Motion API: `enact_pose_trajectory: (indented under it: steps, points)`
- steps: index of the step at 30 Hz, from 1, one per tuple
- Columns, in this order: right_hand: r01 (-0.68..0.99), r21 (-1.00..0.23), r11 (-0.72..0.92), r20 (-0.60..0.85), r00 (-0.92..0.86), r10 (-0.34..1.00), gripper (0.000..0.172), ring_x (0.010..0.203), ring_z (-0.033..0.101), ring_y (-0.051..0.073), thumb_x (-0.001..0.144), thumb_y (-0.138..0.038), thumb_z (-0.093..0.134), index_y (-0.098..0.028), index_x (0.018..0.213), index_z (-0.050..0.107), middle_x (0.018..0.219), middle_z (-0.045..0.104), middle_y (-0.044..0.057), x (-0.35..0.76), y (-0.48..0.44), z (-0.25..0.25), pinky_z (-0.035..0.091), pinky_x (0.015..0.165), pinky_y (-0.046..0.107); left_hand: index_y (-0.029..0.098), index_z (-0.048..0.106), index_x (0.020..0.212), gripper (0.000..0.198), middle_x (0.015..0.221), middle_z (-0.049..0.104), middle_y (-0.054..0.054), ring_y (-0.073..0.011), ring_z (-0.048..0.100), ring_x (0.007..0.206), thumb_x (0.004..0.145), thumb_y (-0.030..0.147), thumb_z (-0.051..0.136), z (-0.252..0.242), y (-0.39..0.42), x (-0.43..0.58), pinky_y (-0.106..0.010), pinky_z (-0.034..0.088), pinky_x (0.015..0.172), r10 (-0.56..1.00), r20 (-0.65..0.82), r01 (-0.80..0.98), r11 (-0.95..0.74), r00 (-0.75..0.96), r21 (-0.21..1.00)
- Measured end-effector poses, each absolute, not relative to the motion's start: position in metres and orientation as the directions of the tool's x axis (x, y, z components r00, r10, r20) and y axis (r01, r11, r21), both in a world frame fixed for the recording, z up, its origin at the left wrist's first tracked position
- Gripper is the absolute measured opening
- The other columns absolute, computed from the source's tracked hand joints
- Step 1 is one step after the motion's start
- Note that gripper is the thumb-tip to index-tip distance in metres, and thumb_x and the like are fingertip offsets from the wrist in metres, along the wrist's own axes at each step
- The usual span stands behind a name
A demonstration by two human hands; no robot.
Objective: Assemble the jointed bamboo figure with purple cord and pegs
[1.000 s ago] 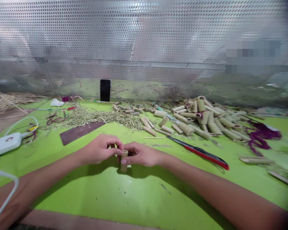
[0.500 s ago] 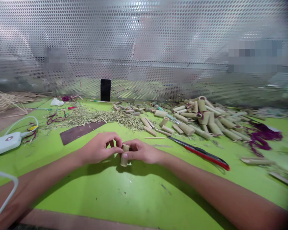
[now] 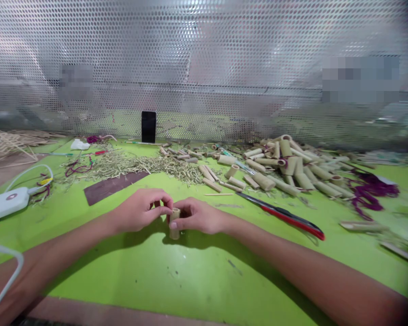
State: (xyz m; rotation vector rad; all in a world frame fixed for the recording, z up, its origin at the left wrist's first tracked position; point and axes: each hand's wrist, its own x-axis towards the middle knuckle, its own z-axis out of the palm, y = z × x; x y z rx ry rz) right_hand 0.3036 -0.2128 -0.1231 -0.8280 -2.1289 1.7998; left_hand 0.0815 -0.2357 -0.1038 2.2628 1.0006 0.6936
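Note:
A short hollow bamboo tube (image 3: pixel 174 232) stands nearly upright just above or on the green tabletop (image 3: pixel 177 280); whether its base touches is hard to tell. My right hand (image 3: pixel 202 217) grips its side, thumb in front and fingers behind. Beside the tube's top rim, the thumb and forefinger of my left hand (image 3: pixel 144 210) are pinched together. Anything held between those fingertips is too small to make out. The tube's open end faces up, and its far side is hidden.
A red and black utility knife (image 3: pixel 285 216) lies right of my hands. Behind it is a bamboo pile (image 3: pixel 292 165), with purple thread (image 3: pixel 370 194) alongside. Thin shavings (image 3: pixel 139 166), a brown strip (image 3: pixel 114 187), a phone (image 3: pixel 148 127) and a white cabled device (image 3: pixel 8 203) sit farther left.
The bamboo tube has shifted slightly left and down with my right hand around it. My left fingertips remain at its top rim.

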Motion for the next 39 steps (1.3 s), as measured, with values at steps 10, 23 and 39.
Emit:
enact_pose_trajectory:
  steps: [10, 23, 39]
  points:
    - [0.234, -0.965, 0.121, -0.100, -0.750, 0.653, 0.049, 0.058, 0.045, 0.011, 0.081, -0.063, 0.077, -0.015, 0.089, 0.068, 0.067, 0.058, -0.002, 0.298, -0.212, -0.128, 0.033, 0.052, 0.027, 0.021, 0.060, 0.090, 0.021, 0.081, 0.067, -0.003, -0.0199, 0.058, 0.073, 0.100, 0.033, 0.047, -0.110, -0.234, 0.085, -0.032, 0.043, 0.065, 0.804, 0.216, 0.566, -0.553, 0.553, 0.611]
    - [0.129, -0.991, 0.022, -0.073, -0.685, 0.725, 0.046, 0.060, 0.052, 0.011, 0.082, -0.061, 0.078, -0.016, 0.092, 0.071, 0.075, 0.063, 0.001, 0.303, -0.203, -0.130, 0.039, 0.056, 0.028, 0.021, 0.059, 0.094, 0.022, 0.077, 0.068, -0.003, -0.0189, 0.062, 0.066, 0.098, 0.041, 0.050, -0.105, -0.219, 0.069, -0.032, 0.048, 0.060, 0.928, 0.267, 0.575, -0.372, 0.261, 0.729]
    - [0.190, -0.980, -0.060, -0.168, -0.626, 0.762, 0.053, 0.059, 0.055, 0.013, 0.086, -0.071, 0.067, -0.018, 0.092, 0.065, 0.080, 0.065, 0.004, 0.305, -0.203, -0.142, 0.040, 0.050, 0.028, 0.019, 0.065, 0.113, 0.033, 0.122, 0.067, -0.013, -0.0275, 0.068, 0.094, 0.090, 0.043, 0.061, -0.107, -0.178, 0.016, -0.047, 0.056, 0.088, 0.895, 0.409, 0.784, -0.381, 0.179, 0.490]
